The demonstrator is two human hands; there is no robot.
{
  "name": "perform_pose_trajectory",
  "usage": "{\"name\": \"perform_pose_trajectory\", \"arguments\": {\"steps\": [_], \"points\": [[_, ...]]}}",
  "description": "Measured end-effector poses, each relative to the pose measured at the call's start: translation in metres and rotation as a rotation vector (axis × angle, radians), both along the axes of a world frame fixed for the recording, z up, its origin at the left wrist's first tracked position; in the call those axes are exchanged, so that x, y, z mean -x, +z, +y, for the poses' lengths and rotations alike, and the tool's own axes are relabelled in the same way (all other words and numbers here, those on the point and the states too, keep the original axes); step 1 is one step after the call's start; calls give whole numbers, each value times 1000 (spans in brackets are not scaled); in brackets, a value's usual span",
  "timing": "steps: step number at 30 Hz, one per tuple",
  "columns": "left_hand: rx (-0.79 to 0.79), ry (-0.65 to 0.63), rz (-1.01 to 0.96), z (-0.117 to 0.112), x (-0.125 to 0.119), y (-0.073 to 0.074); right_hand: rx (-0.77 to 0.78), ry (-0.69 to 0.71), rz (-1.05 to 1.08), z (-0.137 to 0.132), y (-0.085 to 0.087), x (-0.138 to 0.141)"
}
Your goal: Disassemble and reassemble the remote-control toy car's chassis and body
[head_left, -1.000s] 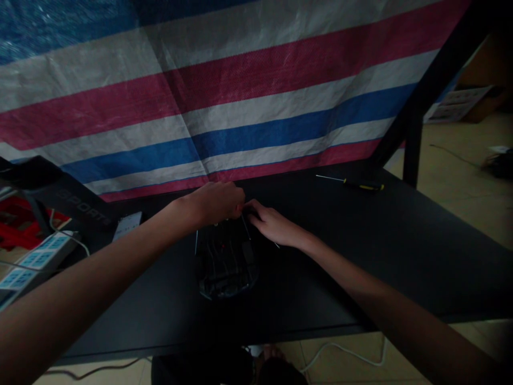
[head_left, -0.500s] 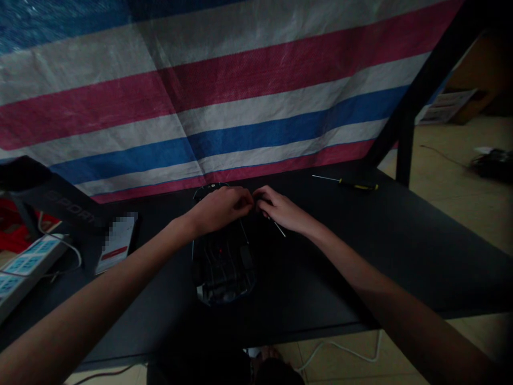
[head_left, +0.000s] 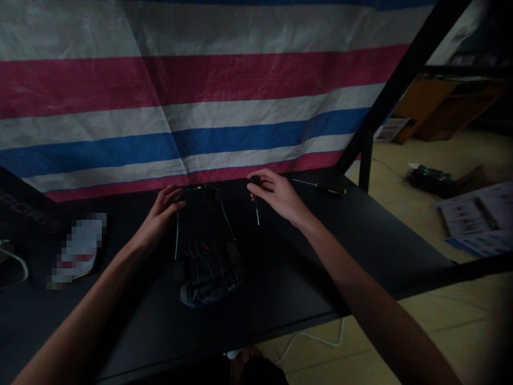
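A dark toy car (head_left: 206, 235) lies upside down on the black table, a small red spot on its underside. My left hand (head_left: 163, 206) is at the car's far left edge, thumb and fingers bent against its side, gripping it. To the right of the car, my right hand (head_left: 274, 193) pinches a small screwdriver (head_left: 257, 213) by its dark handle. Its thin metal shaft points down, apart from the car. A second screwdriver (head_left: 331, 189), with a black and yellow handle, lies on the table beyond my right hand.
A phone (head_left: 82, 248) with a blurred screen lies left on the table (head_left: 296, 283). Behind hangs a striped plastic sheet (head_left: 240, 107). A slanted black frame post (head_left: 395, 91) stands at the right. Cardboard and printed sheets (head_left: 476, 214) are on the floor.
My hands have moved apart: the left to the car's left edge, the right slightly up with the screwdriver, whose shaft now points downward. The view has turned to the right.
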State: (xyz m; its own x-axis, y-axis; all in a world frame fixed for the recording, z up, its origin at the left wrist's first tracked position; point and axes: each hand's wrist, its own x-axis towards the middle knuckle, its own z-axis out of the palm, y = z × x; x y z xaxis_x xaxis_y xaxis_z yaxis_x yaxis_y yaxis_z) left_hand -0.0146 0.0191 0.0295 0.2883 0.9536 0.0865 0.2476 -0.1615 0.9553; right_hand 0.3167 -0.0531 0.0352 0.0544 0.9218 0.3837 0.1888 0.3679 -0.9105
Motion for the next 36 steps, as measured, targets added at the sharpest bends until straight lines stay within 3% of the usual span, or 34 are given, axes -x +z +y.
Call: {"name": "perform_pose_trajectory", "arguments": {"steps": [6,9,12,15,19,26,30,36], "points": [[271,-38,-224,1,10,-12,-165,-70,22,-4,30,31],[339,-200,-297,-3,11,-15,-240,35,-8,-1,48,63],[370,-256,-384,-7,12,-18,-309,184,-208,1,68,97],[409,-295,-457,-10,13,-21,-375,234,-425,4,79,122],[425,-317,-534,-8,15,-28,-408,270,-546,7,75,139],[396,-351,-552,-6,15,-32,-398,238,-547,7,60,140],[392,-349,-544,-6,16,-33,-392,236,-594,4,60,141],[374,-349,-538,-5,18,-41,-395,128,-788,-10,70,143]]}}
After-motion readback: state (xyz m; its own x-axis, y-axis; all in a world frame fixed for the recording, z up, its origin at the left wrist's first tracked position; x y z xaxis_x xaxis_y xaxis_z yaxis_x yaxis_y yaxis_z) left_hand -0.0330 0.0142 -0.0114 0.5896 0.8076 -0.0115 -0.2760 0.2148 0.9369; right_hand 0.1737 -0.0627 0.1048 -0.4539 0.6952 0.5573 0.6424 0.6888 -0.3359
